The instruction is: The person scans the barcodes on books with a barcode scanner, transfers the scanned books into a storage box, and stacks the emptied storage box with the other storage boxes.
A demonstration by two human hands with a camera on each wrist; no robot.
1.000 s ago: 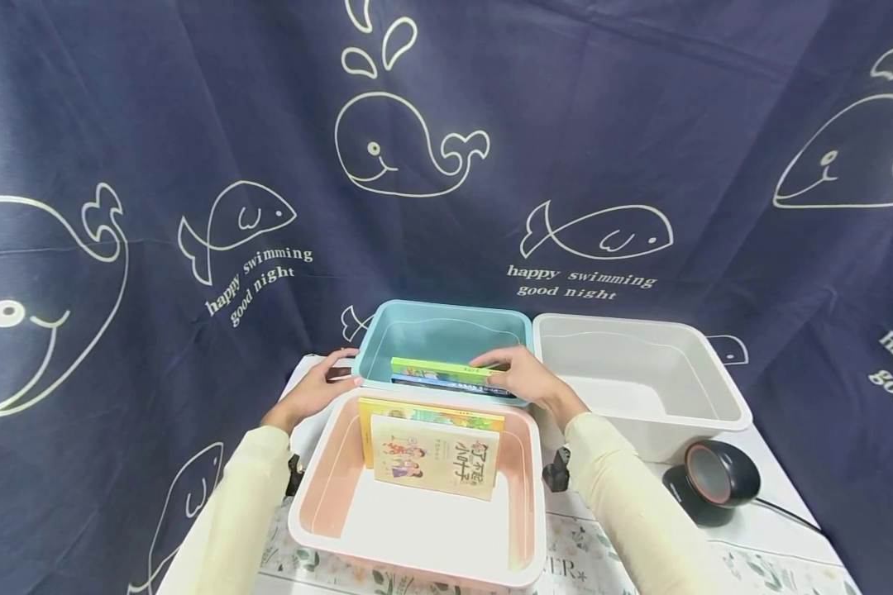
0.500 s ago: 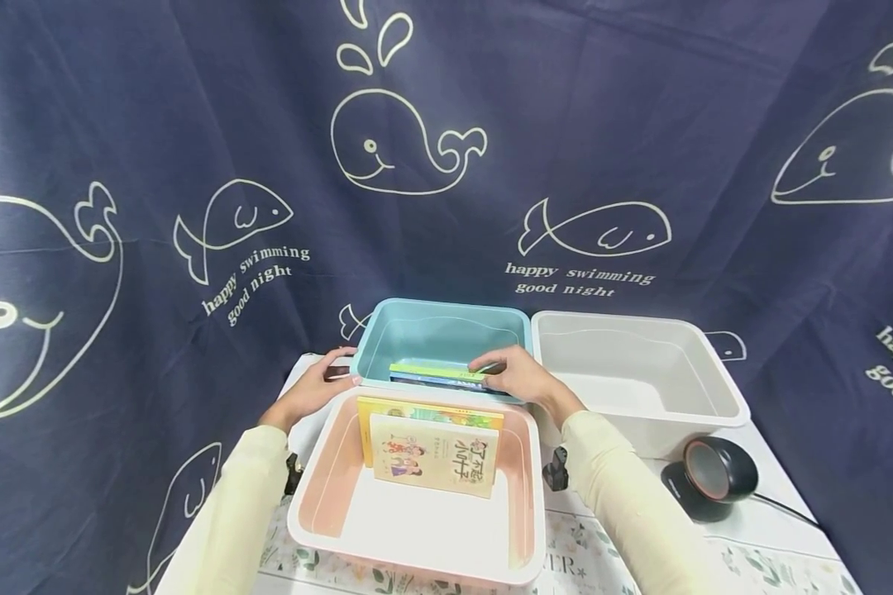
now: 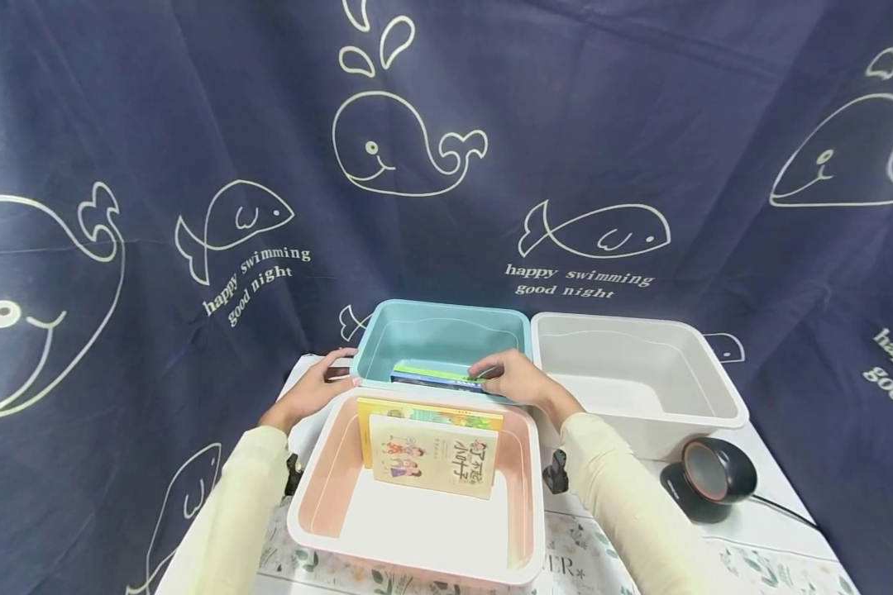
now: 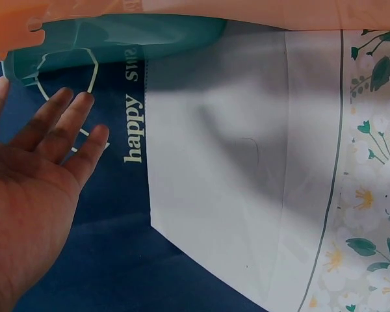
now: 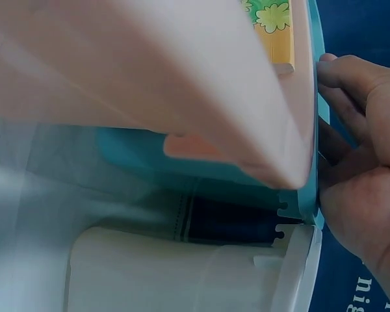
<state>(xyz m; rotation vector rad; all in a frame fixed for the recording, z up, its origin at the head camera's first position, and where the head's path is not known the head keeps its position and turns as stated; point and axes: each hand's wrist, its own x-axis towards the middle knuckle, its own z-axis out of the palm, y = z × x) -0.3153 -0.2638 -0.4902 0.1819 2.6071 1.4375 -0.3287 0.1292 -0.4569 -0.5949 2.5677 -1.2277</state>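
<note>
Two thin books point(image 3: 435, 378), one green-edged and one blue-edged, lie low inside the blue bin point(image 3: 452, 311), near its front wall. At their right end my right hand point(image 3: 517, 378) reaches over the rim and pinches them between thumb and fingers; the grip itself is partly hidden. My left hand point(image 3: 314, 392) touches the left end of the blue bin, its fingers extended and spread in the left wrist view. In front, the pink bin point(image 3: 524, 529) holds a cream-covered picture book point(image 3: 432, 459) and a yellow book point(image 3: 366, 413) standing upright.
A white-grey bin point(image 3: 640, 376) stands right of the blue one. Beside it, on the floral tablecloth point(image 3: 580, 537), sits a black round device point(image 3: 722, 471) with a cable. A dark blue whale-print curtain point(image 3: 432, 248) hangs behind the bins.
The green- and blue-edged books have dropped lower in the blue bin, and less of the green cover shows. My right hand has stayed at their right end. My left hand has barely moved.
</note>
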